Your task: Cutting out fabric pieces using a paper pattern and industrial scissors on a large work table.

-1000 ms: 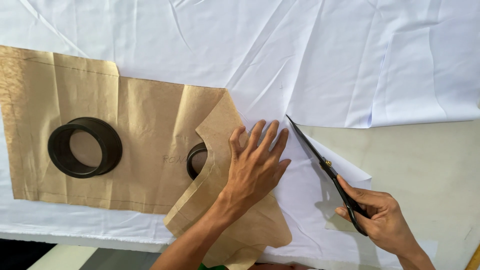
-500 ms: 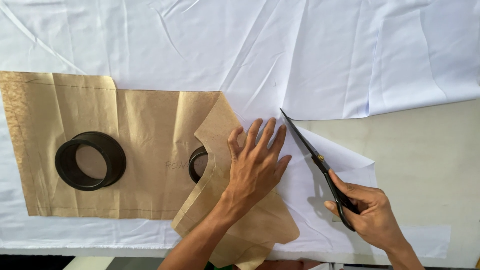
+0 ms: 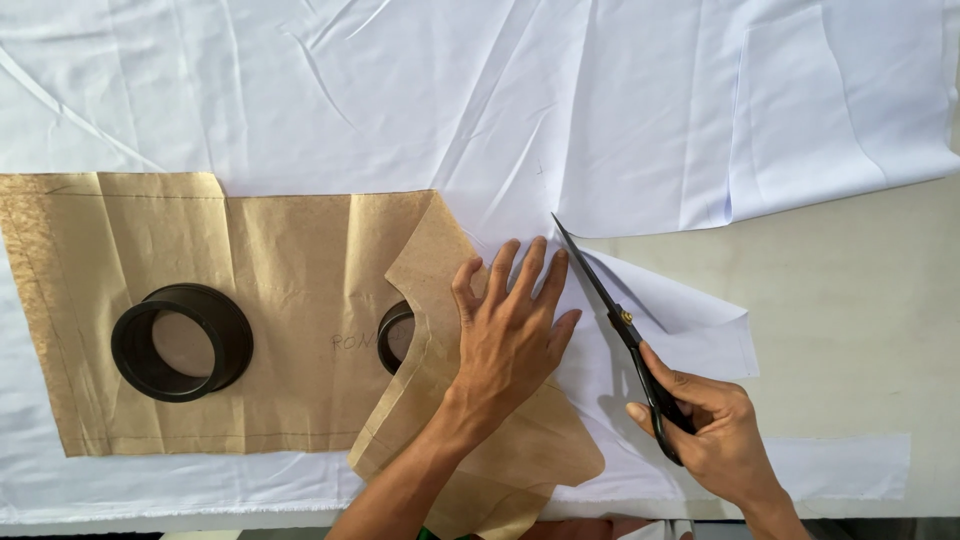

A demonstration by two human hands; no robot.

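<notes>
The left hand lay flat, fingers spread, pressing a folded brown paper pattern onto white cloth. The right hand was closed around black scissors, blades pointing up beside the pattern's edge. Two black rings weighted the paper on the bench.

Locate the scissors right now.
Head view, right of centre: the scissors are in the right hand, blades pointing up-left over the white cloth, just right of the left hand pressing the paper pattern.
</notes>
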